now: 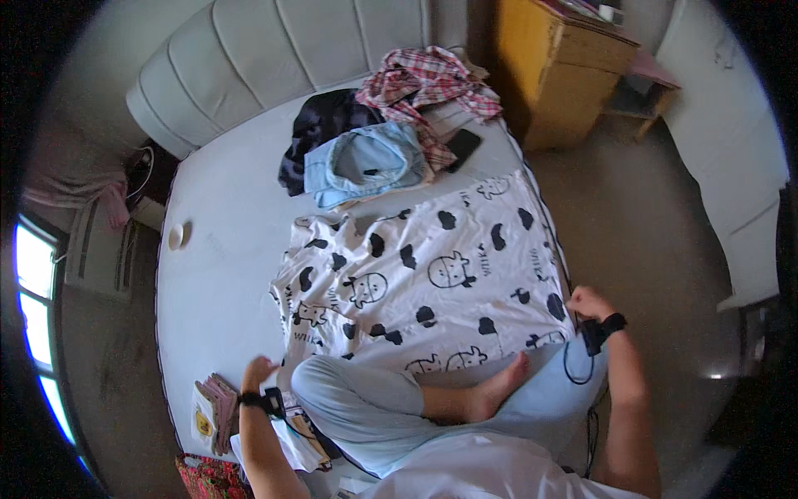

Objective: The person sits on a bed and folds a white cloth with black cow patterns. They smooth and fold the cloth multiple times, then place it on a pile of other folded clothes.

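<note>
A white garment (pixel 405 293) with black patches and cow-face drawings lies spread on the bed before my crossed legs. At its right hem is my right hand (pixel 591 304), fingers curled, the tips meeting or almost meeting the cloth. My left hand (pixel 258 373) hovers by the garment's lower left edge, beside my knee. Its fingertips are close together, and whether cloth is between them is too small to make out. Both wrists wear black straps with small devices. My knee and foot hide part of the garment's near edge.
Beyond the garment lie light-blue denim (pixel 368 162), a dark garment (pixel 330 125), a red plaid shirt (pixel 430 81) and a black phone (pixel 464 150). Folded clothes (pixel 215 415) are stacked near my left forearm. A small white cup (pixel 177 237) sits near the left edge. A wooden cabinet (pixel 567 81) stands far right.
</note>
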Action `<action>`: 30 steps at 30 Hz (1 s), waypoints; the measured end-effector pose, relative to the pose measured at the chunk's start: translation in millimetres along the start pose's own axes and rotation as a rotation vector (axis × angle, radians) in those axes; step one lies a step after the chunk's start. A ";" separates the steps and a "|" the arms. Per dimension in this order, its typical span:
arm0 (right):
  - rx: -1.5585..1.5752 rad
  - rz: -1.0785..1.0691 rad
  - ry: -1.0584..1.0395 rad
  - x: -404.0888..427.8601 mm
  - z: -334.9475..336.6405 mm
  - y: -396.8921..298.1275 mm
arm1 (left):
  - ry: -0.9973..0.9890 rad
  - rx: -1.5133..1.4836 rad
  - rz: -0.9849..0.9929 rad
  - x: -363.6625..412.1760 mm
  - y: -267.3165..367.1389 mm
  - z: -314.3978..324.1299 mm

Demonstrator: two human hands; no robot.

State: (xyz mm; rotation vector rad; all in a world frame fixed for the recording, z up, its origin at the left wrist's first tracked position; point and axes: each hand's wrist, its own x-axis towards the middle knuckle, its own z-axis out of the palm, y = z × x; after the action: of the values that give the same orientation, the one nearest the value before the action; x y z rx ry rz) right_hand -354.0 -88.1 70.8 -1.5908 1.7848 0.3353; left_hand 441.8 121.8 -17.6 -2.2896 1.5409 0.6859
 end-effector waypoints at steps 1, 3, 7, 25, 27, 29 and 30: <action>0.099 -0.176 0.181 14.4 -11.7 -6.7 | 0.094 0.100 0.041 14.4 8.0 -26.9; 0.130 -0.208 0.386 47.3 -36.9 -28.6 | 0.519 -0.198 0.022 36.8 38.5 -70.8; 0.168 -0.353 0.427 124.0 -71.2 -92.7 | 0.584 -0.368 0.067 105.7 122.4 -136.2; -0.186 -0.379 0.695 258.3 -95.6 -182.4 | 0.730 -0.372 -0.163 188.1 166.4 -150.8; -0.212 -0.386 0.726 257.1 -89.8 -185.8 | 0.743 -0.372 -0.234 189.1 169.1 -142.8; -0.217 -0.362 0.729 257.1 -82.6 -186.4 | 0.688 -0.407 -0.229 191.2 170.0 -134.5; -0.213 -0.331 0.749 256.1 -77.4 -185.1 | 0.592 -0.455 -0.244 189.7 168.5 -131.2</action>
State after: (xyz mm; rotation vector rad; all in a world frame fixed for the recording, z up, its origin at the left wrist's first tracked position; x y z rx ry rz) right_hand -202.0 -368.6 7.1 -2.3311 1.9943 -0.2812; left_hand 374.2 -155.6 -6.1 -3.1746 1.3749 0.3236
